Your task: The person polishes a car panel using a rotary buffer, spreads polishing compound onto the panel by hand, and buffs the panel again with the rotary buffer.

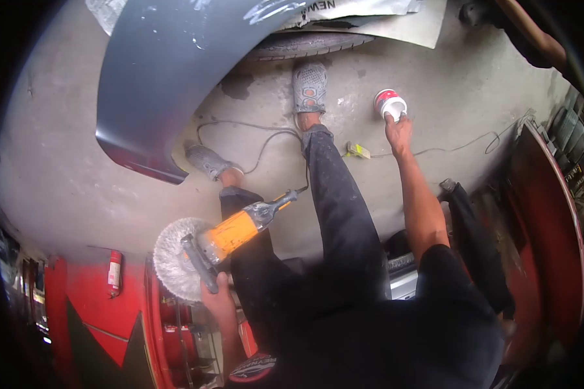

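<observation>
My left hand (pixel 219 297) is closed around the black side handle of an orange polisher (pixel 233 235). Its round white wool pad (pixel 178 259) faces left, and the body lies across in front of my left thigh. Out to the right, my right hand (pixel 399 131) grips a small red-and-white tub (pixel 390 102) by its near rim; white stuff shows inside. A dark grey-blue car panel (pixel 152 84) curves down from the top left, with white smears on its upper part.
The polisher's cord (pixel 259 126) loops on the concrete floor (pixel 65 188) by my feet. A yellow-green object (pixel 357 151) lies near a thin cable. Another person's arm (pixel 538 39) shows top right. Red panels stand on both sides; a fire extinguisher (pixel 114 273) is at left.
</observation>
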### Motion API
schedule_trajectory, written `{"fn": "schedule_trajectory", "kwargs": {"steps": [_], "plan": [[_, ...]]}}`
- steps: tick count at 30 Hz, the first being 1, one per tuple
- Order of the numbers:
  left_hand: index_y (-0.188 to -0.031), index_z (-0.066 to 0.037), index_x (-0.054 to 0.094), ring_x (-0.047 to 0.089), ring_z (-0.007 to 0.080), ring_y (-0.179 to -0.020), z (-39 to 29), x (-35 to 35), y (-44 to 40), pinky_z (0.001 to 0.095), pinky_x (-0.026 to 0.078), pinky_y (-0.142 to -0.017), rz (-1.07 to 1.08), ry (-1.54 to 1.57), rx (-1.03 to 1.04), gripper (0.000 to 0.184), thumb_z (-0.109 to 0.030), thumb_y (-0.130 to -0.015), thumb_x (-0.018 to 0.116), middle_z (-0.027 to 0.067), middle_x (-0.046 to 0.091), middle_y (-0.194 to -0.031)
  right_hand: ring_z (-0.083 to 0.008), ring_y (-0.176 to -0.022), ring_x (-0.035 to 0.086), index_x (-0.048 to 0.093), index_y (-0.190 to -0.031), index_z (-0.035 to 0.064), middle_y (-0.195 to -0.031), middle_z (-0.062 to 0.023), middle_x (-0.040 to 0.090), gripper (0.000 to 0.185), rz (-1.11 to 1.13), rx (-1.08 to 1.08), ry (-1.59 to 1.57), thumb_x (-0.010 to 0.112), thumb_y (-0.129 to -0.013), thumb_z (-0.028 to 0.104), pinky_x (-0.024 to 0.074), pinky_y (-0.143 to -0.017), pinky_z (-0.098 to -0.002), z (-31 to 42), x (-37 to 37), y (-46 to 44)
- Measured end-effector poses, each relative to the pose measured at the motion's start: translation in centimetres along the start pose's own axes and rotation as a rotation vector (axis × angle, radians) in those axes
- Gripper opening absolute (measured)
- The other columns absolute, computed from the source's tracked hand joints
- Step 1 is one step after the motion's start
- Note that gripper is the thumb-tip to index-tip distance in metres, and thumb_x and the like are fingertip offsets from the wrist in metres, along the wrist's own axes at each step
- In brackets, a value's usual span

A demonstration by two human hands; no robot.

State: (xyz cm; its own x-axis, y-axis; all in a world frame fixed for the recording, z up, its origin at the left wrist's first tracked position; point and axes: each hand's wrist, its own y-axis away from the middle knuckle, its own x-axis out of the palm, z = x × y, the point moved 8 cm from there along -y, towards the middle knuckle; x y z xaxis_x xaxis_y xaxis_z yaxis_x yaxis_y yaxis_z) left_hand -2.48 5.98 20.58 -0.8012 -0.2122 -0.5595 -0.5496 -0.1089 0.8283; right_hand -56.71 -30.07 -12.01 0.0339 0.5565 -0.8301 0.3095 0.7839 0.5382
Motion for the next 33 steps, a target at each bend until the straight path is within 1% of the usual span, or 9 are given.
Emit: {"fn": "schedule_trajectory", "kwargs": {"steps": [3,7,11,13,16,24,28,31,33], "plan": [[-0.110,0.000,0.065,0.057,0.0114,-0.083,-0.7,0.3,0.3,0.0297,0.048,-0.076,-0.010,0.035,-0.034,0.022,-0.016,-0.096,0.071,0.0021,0.063,-0.093,-0.0444,-0.121,0.060,0.055,-0.138,-0.0080,-0.124,-0.0316,0.065,0.072,0.096,-0.023,0.169,0.064,-0.095,0.048,0.0472,-0.100,-0.0479,-4.6,5.8,-1.9],[-0.099,-0.001,0.065,0.053,0.0091,-0.072,-3.6,0.0,0.4,0.0295,0.046,-0.064,-0.028,-0.130,-0.012,0.021,-0.018,-0.093,0.075,-0.0006,0.060,-0.077,-0.0222,-0.109,0.058,0.052,-0.142,-0.0064,-0.125,-0.0132,0.063,0.054,0.269,-0.073,-0.349,0.060,-0.103,0.030,0.0480,-0.094,-0.0374,-8.0,11.2,-4.8],[-0.085,0.000,0.060,0.048,0.0120,-0.062,-5.3,-0.1,0.4,0.0351,0.045,-0.058,0.009,-0.229,0.009,0.030,-0.022,-0.091,0.079,0.0042,0.054,-0.064,-0.0330,-0.136,0.051,0.047,-0.146,-0.0086,-0.143,-0.0229,0.057,0.063,0.472,0.078,-0.259,0.054,-0.104,0.038,0.0396,-0.111,-0.0426,-5.9,10.3,-5.3],[-0.083,0.000,0.058,0.049,0.0161,-0.060,-6.0,-0.4,0.5,0.0370,0.046,-0.058,0.017,-0.249,0.020,0.034,-0.024,-0.090,0.080,0.0084,0.054,-0.064,-0.0351,-0.109,0.064,0.054,-0.139,-0.0068,-0.127,-0.0235,0.067,0.058,0.481,0.142,-0.280,0.055,-0.101,0.036,0.0483,-0.095,-0.0441,-6.3,10.5,-5.7],[-0.080,0.000,0.056,0.051,0.0249,-0.058,-5.9,-0.8,0.4,0.0391,0.047,-0.059,0.015,-0.261,0.083,0.038,-0.026,-0.089,0.081,0.0149,0.055,-0.064,-0.0323,-0.080,0.067,0.065,-0.124,-0.0058,-0.107,-0.0225,0.073,0.049,0.365,0.184,-0.352,0.058,-0.096,0.034,0.0525,-0.077,-0.0439,-8.2,12.4,-7.2],[-0.082,-0.001,0.059,0.058,0.0211,-0.060,-5.4,-1.0,0.1,0.0397,0.048,-0.060,0.028,-0.212,-0.031,0.036,-0.028,-0.089,0.081,0.0122,0.061,-0.066,-0.0392,-0.092,0.072,0.073,-0.112,-0.0045,-0.103,-0.0225,0.075,0.056,-0.058,-0.099,-0.038,0.081,-0.078,0.038,0.0541,-0.087,-0.0470,-2.9,2.2,-3.9],[-0.084,-0.001,0.060,0.058,0.0195,-0.061,-3.9,-1.3,0.0,0.0393,0.048,-0.060,0.036,-0.141,0.018,0.034,-0.028,-0.089,0.080,0.0119,0.061,-0.066,-0.0361,-0.096,0.065,0.067,-0.115,-0.0024,-0.107,-0.0223,0.068,0.033,0.197,-0.324,-0.473,0.073,-0.094,0.023,0.0531,-0.087,-0.0408,20.5,-12.2,5.3],[-0.087,-0.001,0.062,0.058,0.0204,-0.060,-4.2,-1.8,0.1,0.0395,0.049,-0.061,0.058,-0.117,-0.045,0.034,-0.029,-0.088,0.080,0.0122,0.061,-0.067,-0.0364,-0.100,0.064,0.058,-0.125,0.0025,-0.115,-0.0211,0.065,0.037,-0.031,-1.138,-0.436,0.075,-0.092,0.011,0.0533,-0.087,-0.0424,38.4,-22.9,12.6],[-0.088,0.000,0.063,0.059,0.0219,-0.061,-2.9,-1.7,-0.1,0.0396,0.049,-0.061,0.055,-0.107,-0.005,0.034,-0.030,-0.088,0.081,0.0132,0.062,-0.067,-0.0421,-0.108,0.063,0.056,-0.135,-0.0002,-0.120,-0.0247,0.064,0.052,-0.157,-1.237,-0.282,0.078,-0.090,0.016,0.0519,-0.092,-0.0459,48.4,-26.2,14.0]]}}
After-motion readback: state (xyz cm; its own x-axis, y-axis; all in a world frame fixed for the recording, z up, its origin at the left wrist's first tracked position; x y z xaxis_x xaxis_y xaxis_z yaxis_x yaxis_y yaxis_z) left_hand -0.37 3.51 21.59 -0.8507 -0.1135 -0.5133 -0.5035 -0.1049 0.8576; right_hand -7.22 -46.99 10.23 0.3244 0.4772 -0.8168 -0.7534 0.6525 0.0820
